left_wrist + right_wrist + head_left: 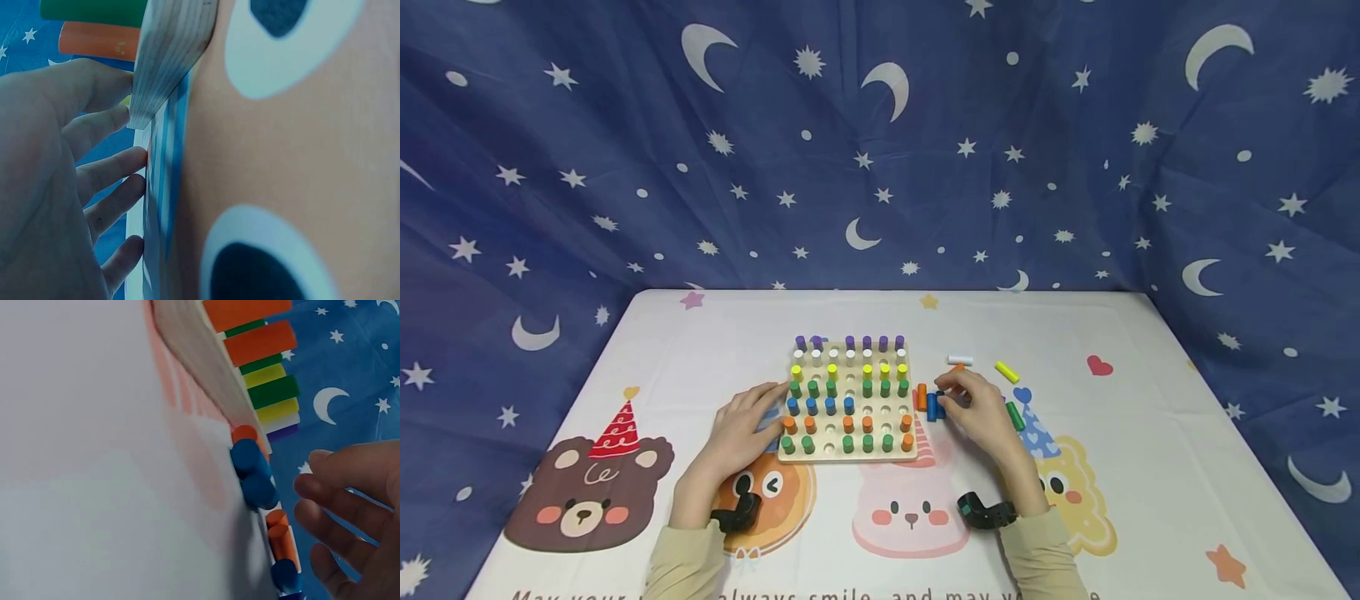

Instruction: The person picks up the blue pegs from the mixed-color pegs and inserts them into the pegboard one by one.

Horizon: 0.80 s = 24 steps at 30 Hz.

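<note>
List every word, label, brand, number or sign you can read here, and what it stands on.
"May your": on the tablecloth, near edge, before the left sleeve.
"always smile, and may": same line, between the sleeves.
Words behind the left sleeve and right sleeve cannot be read whole.
No other text is readable.

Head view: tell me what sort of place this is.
Probably an indoor play or filming corner: a starry blue curtain hangs behind a cartoon-printed tablecloth, on which sits a wooden pegboard with coloured pegs.
</note>
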Each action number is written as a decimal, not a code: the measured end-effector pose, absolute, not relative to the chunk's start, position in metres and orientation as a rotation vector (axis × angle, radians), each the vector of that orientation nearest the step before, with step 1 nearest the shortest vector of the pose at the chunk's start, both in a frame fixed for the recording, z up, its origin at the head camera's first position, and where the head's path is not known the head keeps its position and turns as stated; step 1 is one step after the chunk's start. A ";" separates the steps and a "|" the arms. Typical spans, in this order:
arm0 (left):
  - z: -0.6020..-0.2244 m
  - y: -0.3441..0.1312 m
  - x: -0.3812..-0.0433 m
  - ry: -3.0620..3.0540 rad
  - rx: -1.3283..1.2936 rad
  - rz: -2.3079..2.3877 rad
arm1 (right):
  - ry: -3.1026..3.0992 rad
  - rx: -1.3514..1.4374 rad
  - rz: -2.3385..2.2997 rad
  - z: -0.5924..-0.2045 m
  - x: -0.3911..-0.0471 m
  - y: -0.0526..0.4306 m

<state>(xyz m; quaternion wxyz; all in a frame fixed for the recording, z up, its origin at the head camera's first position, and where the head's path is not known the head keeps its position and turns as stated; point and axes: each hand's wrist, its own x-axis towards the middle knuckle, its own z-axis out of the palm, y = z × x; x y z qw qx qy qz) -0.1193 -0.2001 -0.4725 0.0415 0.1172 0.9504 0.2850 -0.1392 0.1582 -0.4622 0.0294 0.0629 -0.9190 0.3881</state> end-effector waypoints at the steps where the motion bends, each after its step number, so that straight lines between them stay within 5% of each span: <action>1: -0.473 -0.200 -0.119 2.910 0.359 0.874 | -2.848 0.192 1.163 -0.464 -0.139 0.158; 24: -0.472 -0.200 -0.120 2.912 0.355 0.867 | -2.938 0.153 0.947 -0.471 -0.139 0.155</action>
